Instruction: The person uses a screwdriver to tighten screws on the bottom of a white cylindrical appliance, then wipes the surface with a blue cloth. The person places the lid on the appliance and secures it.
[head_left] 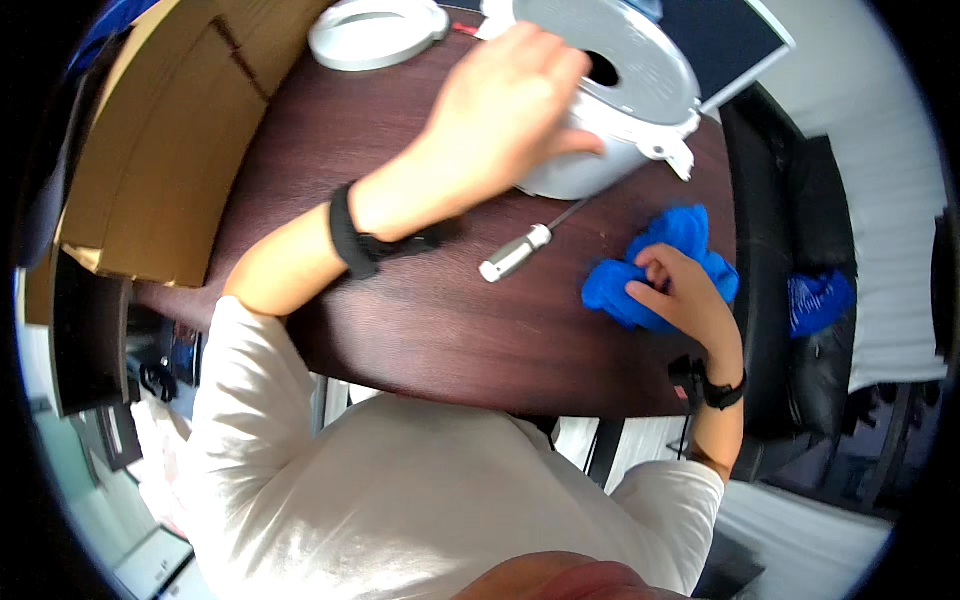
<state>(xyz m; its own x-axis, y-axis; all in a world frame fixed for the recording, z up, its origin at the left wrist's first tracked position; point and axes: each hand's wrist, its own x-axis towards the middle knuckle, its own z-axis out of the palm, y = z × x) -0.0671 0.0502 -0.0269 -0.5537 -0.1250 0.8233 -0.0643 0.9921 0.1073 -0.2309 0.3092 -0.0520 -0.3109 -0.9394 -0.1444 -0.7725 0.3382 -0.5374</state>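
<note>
A round, grey-and-white appliance body (610, 165), like a rice cooker's housing, stands at the far side of the table with a dark hole in its inner base. My left hand (505, 115) is over its near left rim, thumb stretched out; motion blur smears the fingers, and their tips are hidden. On the right, my right hand (690, 300) rests with curled fingers on a crumpled blue cloth (685, 230). A screwdriver (515, 252) with a grey-and-white handle lies between the hands, its shaft pointing toward the appliance.
A white ring-shaped part (375, 40) lies at the far left of the dark wooden table (400, 345). A large cardboard box (170, 150) borders the left side. Past the right edge is a black sofa (775, 220) with a blue patterned bag (820, 303) on it.
</note>
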